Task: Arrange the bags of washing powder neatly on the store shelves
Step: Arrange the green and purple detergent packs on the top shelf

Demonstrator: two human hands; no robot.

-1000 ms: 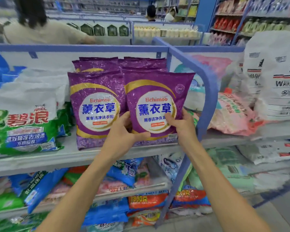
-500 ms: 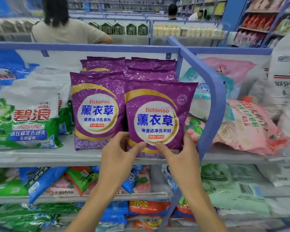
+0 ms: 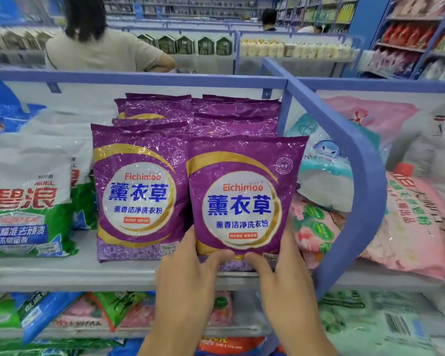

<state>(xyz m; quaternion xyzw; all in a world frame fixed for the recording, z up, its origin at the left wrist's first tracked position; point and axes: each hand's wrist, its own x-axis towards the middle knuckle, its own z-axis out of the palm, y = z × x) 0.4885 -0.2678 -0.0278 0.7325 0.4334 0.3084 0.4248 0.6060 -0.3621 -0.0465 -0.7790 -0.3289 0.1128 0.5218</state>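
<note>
Bag (image 3: pixel 242 201), purple with gold arc and round white label, is standing upright at the shelf (image 3: pixel 62 276) front, long axis vertical, print facing out, touching a twin bag (image 3: pixel 136 196) on its left. Left hand (image 3: pixel 188 286) and right hand (image 3: pixel 285 286) are clamping its bottom corners, thumbs pressing the front.

Left hand (image 3: pixel 188 283), right hand (image 3: pixel 284 286) around purple bag (image 3: pixel 242 199)

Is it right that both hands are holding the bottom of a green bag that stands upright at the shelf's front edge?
Not quite: the bag is purple, not green. The head view shows the left hand and right hand holding the bottom of the purple bag, which stands upright at the front edge of the shelf.
</note>
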